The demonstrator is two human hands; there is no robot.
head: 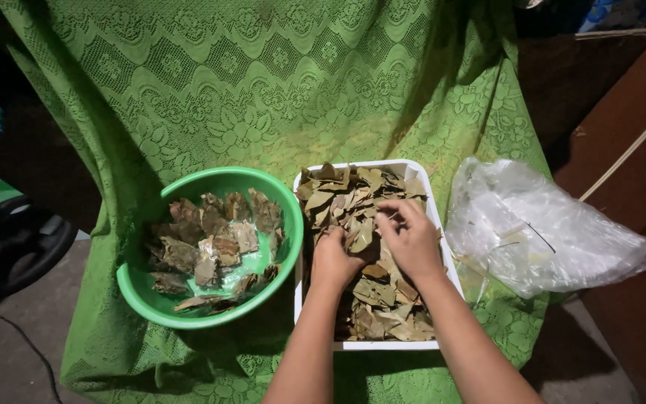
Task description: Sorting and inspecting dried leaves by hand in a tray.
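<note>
Two bare forearms rise from the lower edge of the view and meet over the white tray (pixel 431 206), a rectangular tub filled with dry leaves (pixel 383 299). The left hand (pixel 332 262) sits knuckles-up in the middle of the tray, its fingers curled down and pressed together into the leaves; whether they pinch any one leaf cannot be told. The right hand (pixel 413 239) lies just beside it, toward the tray's right wall, fingers bent and slightly spread, the tips resting on the pile near the tray's centre. The two hands are almost touching.

The leaves heap above the tray's far rim and cover its floor; only the near corner under the left forearm shows a dark gap. Close against the tray's left wall stands a green bowl (pixel 282 198), round, holding a shallower layer of darker, wet-looking leaf pieces (pixel 211 251). Right of the tray, near its wall, lies a crumpled clear plastic bag (pixel 555 232).

All of this rests on a green lace cloth (pixel 263 90), which runs bare and open beyond the tray's far rim. The cloth's edge falls away left of the bowl and right of the bag, leaving little margin there.
</note>
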